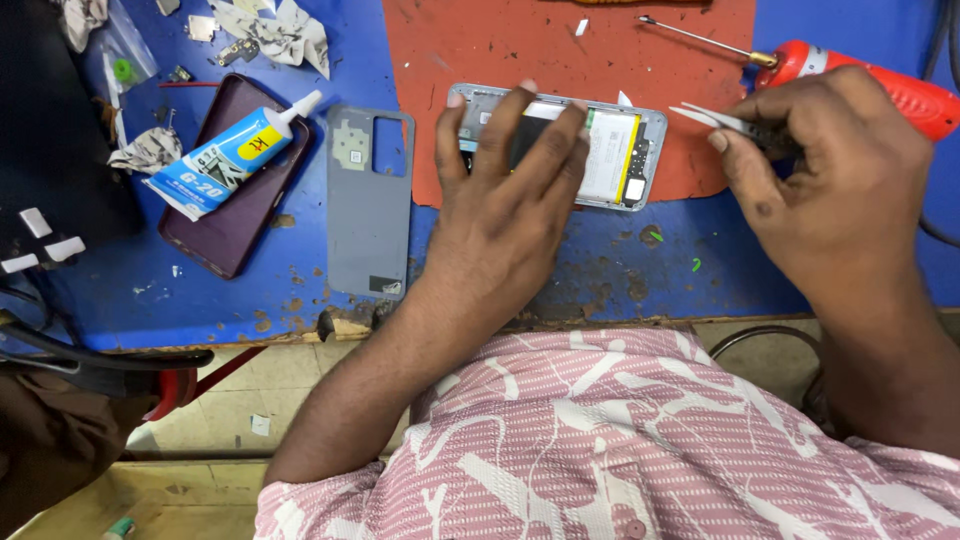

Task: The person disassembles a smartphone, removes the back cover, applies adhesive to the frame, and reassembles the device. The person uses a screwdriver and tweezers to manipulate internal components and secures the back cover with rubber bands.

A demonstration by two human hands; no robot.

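Near us, our left hand point(500, 215) lies flat on the open phone point(610, 150), pinning it to the red mat point(520, 50) on the counter point(600, 280). Right of it, our right hand point(830, 190) pinches tweezers point(715, 120), tips just beside the phone's right edge.

A single head-worn camera looks steeply down from close above the blue workbench point(600, 270), facing away from the wearer's chest. The patterned shirt point(620, 450) fills the frame at 6 o'clock; the red mat point(480, 50) lies at 12 o'clock. No second view exists.
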